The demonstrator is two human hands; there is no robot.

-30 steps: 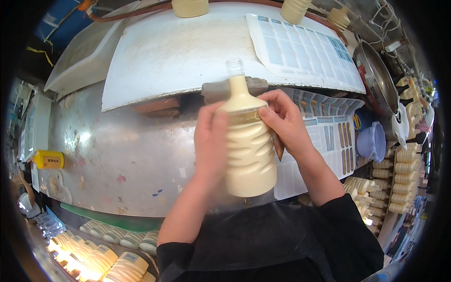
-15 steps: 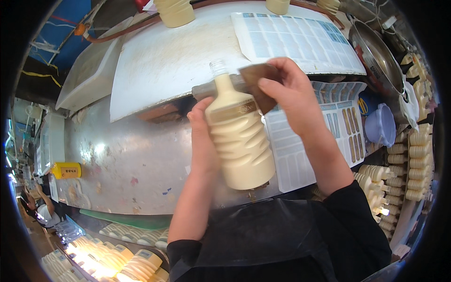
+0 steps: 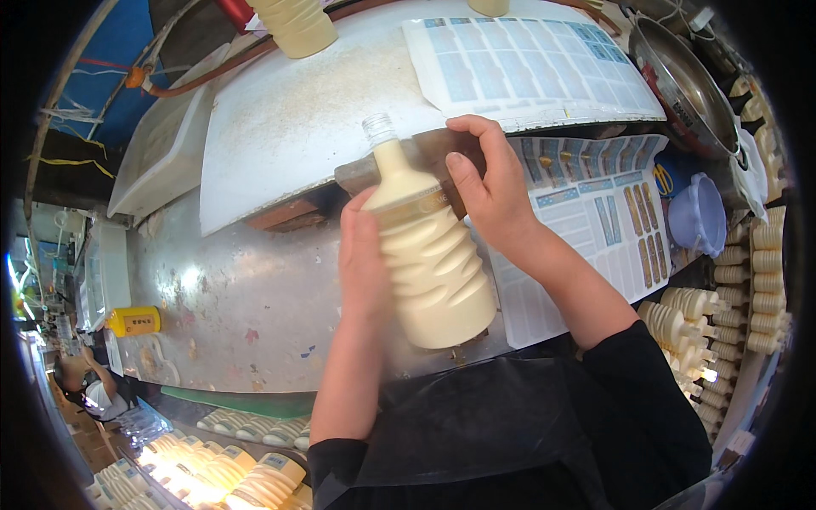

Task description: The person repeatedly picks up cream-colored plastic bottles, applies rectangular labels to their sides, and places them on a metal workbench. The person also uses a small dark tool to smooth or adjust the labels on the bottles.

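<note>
Since the earlier frame, bottle (image 3: 429, 255) tipped with neck further up and to the left, right hand (image 3: 489, 187) shifted from beside the neck onto the brown label strip (image 3: 425, 153) behind it.

Left to right, taking the bottle as landmark: far to its left, a small yellow box (image 3: 134, 320) on the steel worktop (image 3: 229, 289). Directly left of the bottle, left hand (image 3: 364, 255) wrapped around the ribbed body, fingers closed on it, palm along the side. The bottle itself, cream-filled, uncapped, clear threaded neck, held tilted above the worktop in front of the white board (image 3: 297, 127). Directly right of the neck, right hand curled, thumb and fingers pinching the brown label strip against the shoulder. Right of the bottle, printed label sheets (image 3: 595, 221); further right, a lilac plastic tub (image 3: 699, 214) and rows of filled bottles (image 3: 748, 280).

Judged best done thus: body kept steady in the left grip, strip laid square to the shoulder band, pressed from the middle outward to avoid creases, neck kept upward against spills.
</note>
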